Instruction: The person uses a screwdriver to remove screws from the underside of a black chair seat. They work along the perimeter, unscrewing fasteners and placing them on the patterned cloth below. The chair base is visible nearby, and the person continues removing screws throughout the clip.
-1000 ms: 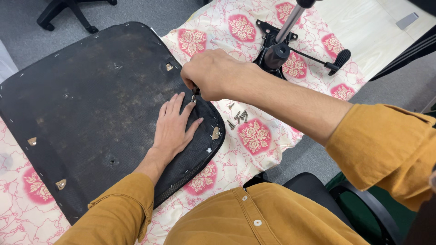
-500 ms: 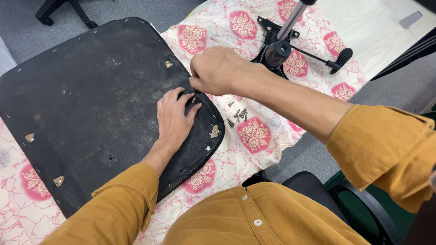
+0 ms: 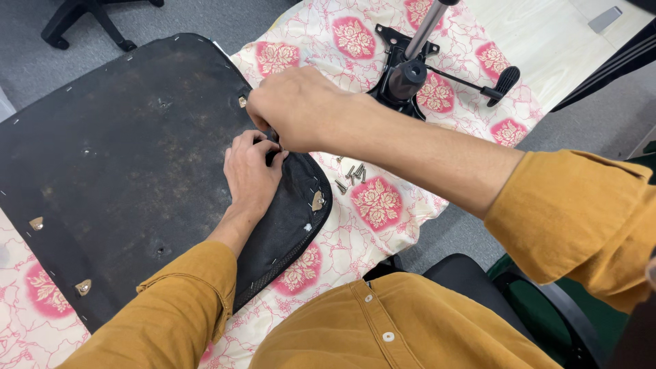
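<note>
The left hand [image 3: 251,174], laid flat with spread fingers on the black chair seat underside [image 3: 123,164] a second ago, has been drawn up so that its fingertips are now curled together just under the right hand [image 3: 294,109]. The right hand has been lowered onto those fingertips, and whatever is pinched between the two hands is hidden. A small cluster of metal screws [image 3: 350,175], covered by the right forearm in the earlier views, is now uncovered on the flowered cloth [image 3: 383,205] just beyond the right wrist.
</note>
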